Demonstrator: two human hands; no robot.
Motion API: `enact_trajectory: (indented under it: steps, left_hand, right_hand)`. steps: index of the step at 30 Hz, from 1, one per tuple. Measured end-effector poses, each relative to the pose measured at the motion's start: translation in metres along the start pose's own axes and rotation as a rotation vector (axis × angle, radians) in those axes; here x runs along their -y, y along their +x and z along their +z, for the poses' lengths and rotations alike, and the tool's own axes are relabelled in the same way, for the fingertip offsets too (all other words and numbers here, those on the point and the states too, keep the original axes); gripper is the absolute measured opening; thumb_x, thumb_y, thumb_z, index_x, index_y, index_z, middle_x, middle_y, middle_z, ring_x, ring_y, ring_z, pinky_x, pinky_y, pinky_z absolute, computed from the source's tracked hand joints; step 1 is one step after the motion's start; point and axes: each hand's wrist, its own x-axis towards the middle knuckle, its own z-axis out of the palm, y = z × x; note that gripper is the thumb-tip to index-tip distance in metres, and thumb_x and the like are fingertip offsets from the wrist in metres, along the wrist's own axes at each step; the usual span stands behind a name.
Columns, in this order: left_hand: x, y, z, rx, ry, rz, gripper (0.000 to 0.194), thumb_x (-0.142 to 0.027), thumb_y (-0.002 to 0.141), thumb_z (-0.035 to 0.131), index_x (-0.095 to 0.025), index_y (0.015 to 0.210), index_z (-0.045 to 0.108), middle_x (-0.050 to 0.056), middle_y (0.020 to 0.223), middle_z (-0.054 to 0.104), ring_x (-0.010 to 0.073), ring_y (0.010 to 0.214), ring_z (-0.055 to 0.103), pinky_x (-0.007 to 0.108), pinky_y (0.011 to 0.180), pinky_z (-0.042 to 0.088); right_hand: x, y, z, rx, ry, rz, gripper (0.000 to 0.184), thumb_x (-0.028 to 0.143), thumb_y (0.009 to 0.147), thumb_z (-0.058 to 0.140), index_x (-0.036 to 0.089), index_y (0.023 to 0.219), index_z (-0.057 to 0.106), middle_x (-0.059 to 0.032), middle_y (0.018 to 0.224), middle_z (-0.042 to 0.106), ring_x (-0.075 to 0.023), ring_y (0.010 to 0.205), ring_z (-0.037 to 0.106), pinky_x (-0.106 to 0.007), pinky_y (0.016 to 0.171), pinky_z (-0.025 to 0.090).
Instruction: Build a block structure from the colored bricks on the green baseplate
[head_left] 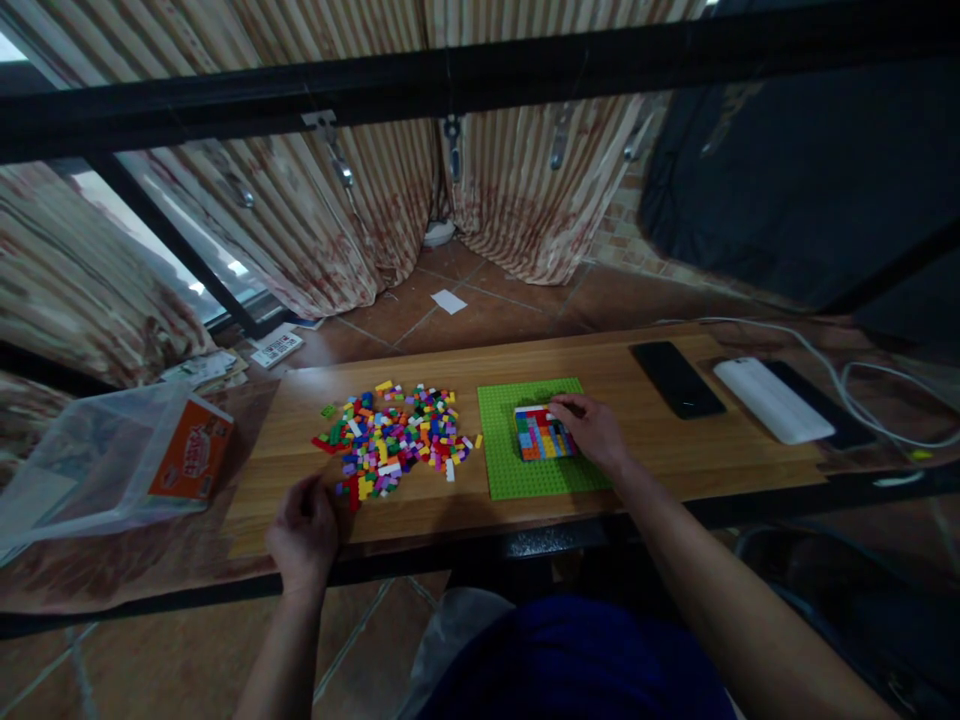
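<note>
My right hand (589, 428) reaches over a green studded baseplate (502, 478). Its fingers are pinched together at the upper right corner of a multicoloured block of toy bricks (536, 437) standing on that plate. Whatever small piece is between the fingertips is hidden from me. Near the table's front edge, my left hand (304, 535) rests with its fingers curled closed, and nothing shows in them. Just beyond it spreads a heap of loose toy bricks (397, 435) in many colours, with a few red ones closest to the hand.
At far left stands a clear plastic bin (105, 450) with an orange label. A black phone (677, 380) and a white power bank-like slab (772, 398) lie on the right, beside a white cable (817, 350). A dark metal bar (450, 85) crosses beyond the wooden board (285, 415).
</note>
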Motion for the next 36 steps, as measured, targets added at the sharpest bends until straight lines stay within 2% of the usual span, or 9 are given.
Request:
enact_trajectory:
  steps: [12,19,24,27,32,36]
  left_hand:
    - [0.002,0.0,0.002,-0.017,-0.011,0.0,0.028,-0.033,0.086,0.053,-0.019,0.102,0.071,0.009,0.098,0.074,0.0224,0.089,0.069,0.03,0.073,0.05]
    - [-0.001,0.001,0.0,0.004,0.0,0.003,0.029,-0.032,0.086,0.049,-0.018,0.101,0.071,0.01,0.1,0.074,0.0231,0.09,0.068,0.031,0.075,0.048]
    - [-0.002,0.001,-0.002,0.022,0.008,0.009,0.029,-0.033,0.087,0.05,-0.019,0.101,0.07,0.01,0.099,0.074,0.0221,0.087,0.068,0.029,0.072,0.047]
    - [-0.003,0.004,-0.004,0.03,0.023,-0.002,0.029,-0.033,0.087,0.051,-0.019,0.102,0.071,0.01,0.095,0.074,0.0216,0.083,0.067,0.029,0.069,0.046]
    - [-0.006,0.022,-0.008,0.167,0.157,-0.038,0.031,-0.035,0.087,0.051,-0.018,0.102,0.072,0.011,0.088,0.074,0.0231,0.074,0.066,0.029,0.062,0.043]
    - [-0.013,0.035,-0.006,0.227,0.279,0.012,0.033,-0.036,0.09,0.049,-0.018,0.108,0.071,0.011,0.088,0.074,0.0255,0.08,0.068,0.029,0.063,0.041]
  right_hand:
    - [-0.001,0.002,0.003,-0.013,0.061,0.033,0.032,0.05,0.073,0.068,0.022,0.086,0.075,-0.0045,0.084,0.075,-0.0203,0.076,0.066,-0.034,0.073,0.05]
    - [0.0,-0.001,0.001,-0.009,0.021,-0.029,0.034,0.052,0.076,0.065,0.021,0.087,0.074,-0.0055,0.09,0.075,-0.0213,0.081,0.066,-0.035,0.078,0.05]
    - [-0.005,0.004,-0.006,0.051,0.12,0.058,0.047,0.06,0.086,0.047,0.021,0.087,0.075,-0.0042,0.073,0.072,-0.0201,0.067,0.064,-0.032,0.063,0.05]
    - [-0.008,0.006,-0.007,0.051,0.071,0.046,0.048,0.059,0.087,0.045,0.022,0.086,0.075,-0.0028,0.067,0.07,-0.0195,0.063,0.062,-0.032,0.061,0.049]
    - [-0.007,0.004,-0.006,0.026,-0.039,-0.028,0.043,0.054,0.083,0.052,0.019,0.088,0.076,-0.0069,0.086,0.076,-0.0216,0.078,0.067,-0.034,0.074,0.051]
    - [-0.006,0.002,-0.007,0.029,-0.043,-0.022,0.043,0.054,0.081,0.054,0.018,0.09,0.076,-0.0089,0.091,0.076,-0.022,0.081,0.068,-0.035,0.077,0.051]
